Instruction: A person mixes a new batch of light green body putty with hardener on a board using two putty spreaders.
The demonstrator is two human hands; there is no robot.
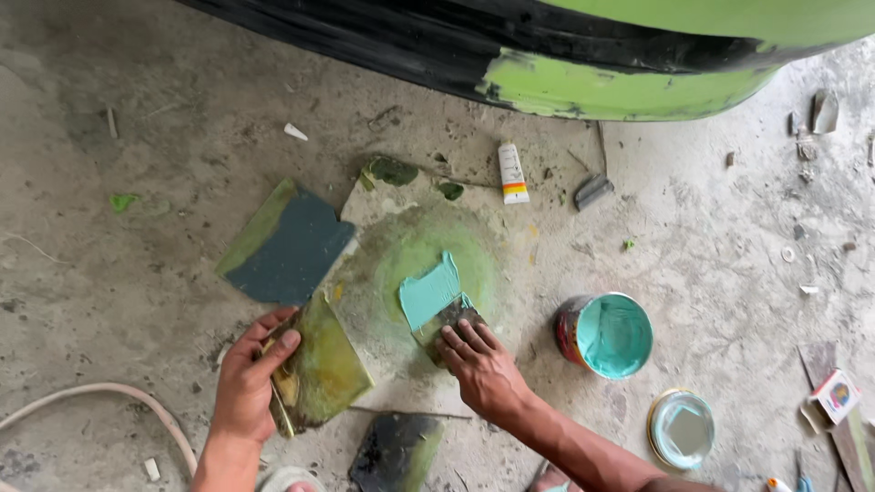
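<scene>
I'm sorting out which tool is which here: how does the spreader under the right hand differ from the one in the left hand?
The right hand presses its spreader flat on the mixing board, with turquoise putty at its edge. The left hand grips a larger spreader, stained yellow-green, with no fresh putty on it. Both are flat, paint-stained sheets.

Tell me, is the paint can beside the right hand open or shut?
Open. The paint can stands upright with turquoise paste showing inside, and its lid lies apart on the floor nearby.
</scene>
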